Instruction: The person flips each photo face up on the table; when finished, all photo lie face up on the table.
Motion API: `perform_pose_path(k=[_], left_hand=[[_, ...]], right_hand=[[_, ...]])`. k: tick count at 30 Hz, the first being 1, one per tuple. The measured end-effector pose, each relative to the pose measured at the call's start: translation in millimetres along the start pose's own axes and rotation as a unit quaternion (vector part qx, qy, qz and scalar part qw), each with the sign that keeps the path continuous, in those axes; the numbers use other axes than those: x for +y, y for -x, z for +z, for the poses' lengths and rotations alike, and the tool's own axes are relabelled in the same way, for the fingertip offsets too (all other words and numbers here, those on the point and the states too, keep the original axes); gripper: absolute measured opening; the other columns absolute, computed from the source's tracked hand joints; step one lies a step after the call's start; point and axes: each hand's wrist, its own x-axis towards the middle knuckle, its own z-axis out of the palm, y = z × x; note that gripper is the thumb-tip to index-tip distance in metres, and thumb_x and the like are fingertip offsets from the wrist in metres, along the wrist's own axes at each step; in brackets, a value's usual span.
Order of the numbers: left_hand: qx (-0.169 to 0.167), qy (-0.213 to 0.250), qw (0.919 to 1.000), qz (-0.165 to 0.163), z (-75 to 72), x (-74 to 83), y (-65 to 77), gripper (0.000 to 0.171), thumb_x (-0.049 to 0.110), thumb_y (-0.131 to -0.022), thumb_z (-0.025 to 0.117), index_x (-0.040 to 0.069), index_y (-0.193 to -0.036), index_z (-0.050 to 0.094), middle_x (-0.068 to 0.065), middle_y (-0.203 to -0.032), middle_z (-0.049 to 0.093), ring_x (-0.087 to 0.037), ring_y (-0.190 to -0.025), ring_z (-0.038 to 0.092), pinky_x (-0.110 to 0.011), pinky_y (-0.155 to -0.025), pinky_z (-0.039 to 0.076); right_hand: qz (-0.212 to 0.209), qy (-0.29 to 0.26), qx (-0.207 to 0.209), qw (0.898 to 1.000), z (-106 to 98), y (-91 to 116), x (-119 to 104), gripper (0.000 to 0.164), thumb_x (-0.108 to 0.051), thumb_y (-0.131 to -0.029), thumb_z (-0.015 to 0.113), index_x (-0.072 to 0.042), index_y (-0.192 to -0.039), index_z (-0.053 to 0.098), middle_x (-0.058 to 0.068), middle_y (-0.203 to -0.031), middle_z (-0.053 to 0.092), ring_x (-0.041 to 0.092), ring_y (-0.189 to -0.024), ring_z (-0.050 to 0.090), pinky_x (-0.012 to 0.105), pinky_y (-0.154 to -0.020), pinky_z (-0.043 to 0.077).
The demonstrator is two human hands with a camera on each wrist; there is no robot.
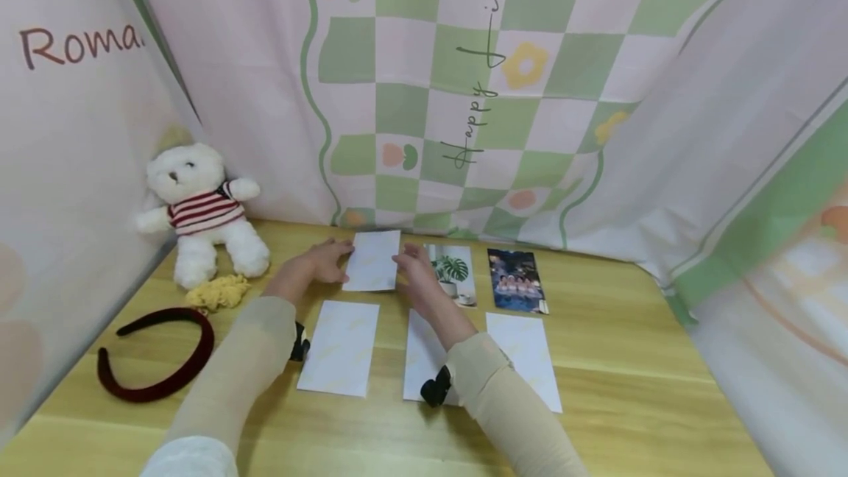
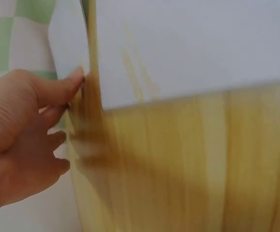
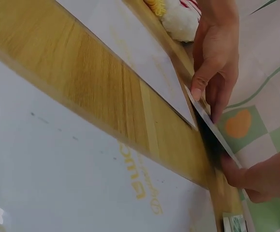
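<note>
Left hand [image 1: 324, 260] pinches one side of a white card [image 1: 372, 261], right hand [image 1: 422, 280] grips the other, and there it is, tilted up near the back of the table [image 1: 629, 389]! Just right, a plant picture [image 1: 454, 271], then a dark photo [image 1: 517, 280]. Nearer, three more cards [image 1: 339, 348] in a row; over left, a headband [image 1: 204, 348], yellow bundle [image 1: 217, 293] and teddy bear [image 1: 205, 212].

White cards [image 1: 372, 261] look like smooth paper with a slight sheen — one shows a bright glint. The table [image 1: 636, 381] is smooth, wood-grained; the curtain [image 1: 401, 50] matt printed cloth, the bear [image 1: 191, 174] fluffy plush — the headband [image 1: 202, 348] velvety.
</note>
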Motion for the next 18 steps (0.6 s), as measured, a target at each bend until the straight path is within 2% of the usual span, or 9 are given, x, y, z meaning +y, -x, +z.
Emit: perform_pose_path(k=[3,9,12,15,16,18], left_hand=[[0.014,-0.020,0.9997,0.000,0.8,5.6,1.9,0.074,0.017,-0.096,0.068,0.001,-0.160,0.034,-0.022,-0.172,0.024,-0.051,-0.160,0.012,-0.066,-0.132,0.009],[0.033,-0.101,0.9942,0.021,-0.6,17.7,2.6,0.068,0.016,-0.087,0.074,-0.004,-0.148,0.051,-0.026,-0.162,0.041,-0.053,-0.156,0.025,-0.066,-0.131,0.020],[0.038,-0.132,0.9902,0.021,-0.7,23.0,2.0,0.045,0.016,-0.081,0.075,-0.003,-0.121,0.067,-0.022,-0.144,0.060,-0.050,-0.150,0.037,-0.066,-0.128,0.027],[0.048,-0.136,0.9893,0.018,-2.0,28.5,0.3,0.019,0.017,-0.080,0.077,0.005,-0.091,0.066,-0.015,-0.115,0.071,-0.045,-0.136,0.052,-0.064,-0.124,0.035],[0.050,-0.132,0.9897,0.019,-2.5,30.1,-0.3,0.017,0.017,-0.080,0.077,0.007,-0.084,0.064,-0.013,-0.105,0.071,-0.042,-0.127,0.057,-0.062,-0.123,0.037],[0.053,-0.116,0.9916,0.024,-3.0,32.4,-0.8,0.017,0.018,-0.081,0.076,0.007,-0.080,0.063,-0.011,-0.095,0.070,-0.036,-0.110,0.063,-0.056,-0.116,0.044]], right_hand=[[0.004,-0.008,0.004,1.000,0.8,0.7,0.3,0.068,-0.012,-0.101,0.051,-0.002,-0.161,0.020,0.025,-0.169,0.016,0.044,-0.158,0.022,0.057,-0.131,0.028],[0.012,-0.013,-0.008,1.000,-1.7,-0.4,2.4,0.072,-0.007,-0.100,0.051,0.003,-0.160,0.014,0.034,-0.160,0.030,0.045,-0.155,0.031,0.051,-0.132,0.031],[0.005,-0.006,-0.017,1.000,-1.3,0.9,4.3,0.077,-0.006,-0.099,0.054,0.001,-0.161,0.010,0.032,-0.163,0.030,0.044,-0.155,0.033,0.050,-0.131,0.032],[-0.012,0.002,-0.018,1.000,-0.3,0.7,6.1,0.083,-0.004,-0.096,0.058,-0.002,-0.162,0.007,0.029,-0.166,0.031,0.045,-0.149,0.043,0.051,-0.126,0.040],[-0.018,0.001,-0.017,1.000,0.3,1.0,6.5,0.085,-0.001,-0.095,0.059,-0.003,-0.162,0.007,0.027,-0.167,0.030,0.046,-0.145,0.046,0.051,-0.123,0.044],[-0.034,0.005,-0.018,0.999,1.1,0.8,8.0,0.089,0.005,-0.093,0.061,-0.005,-0.162,0.006,0.027,-0.167,0.030,0.049,-0.139,0.052,0.051,-0.115,0.052]])
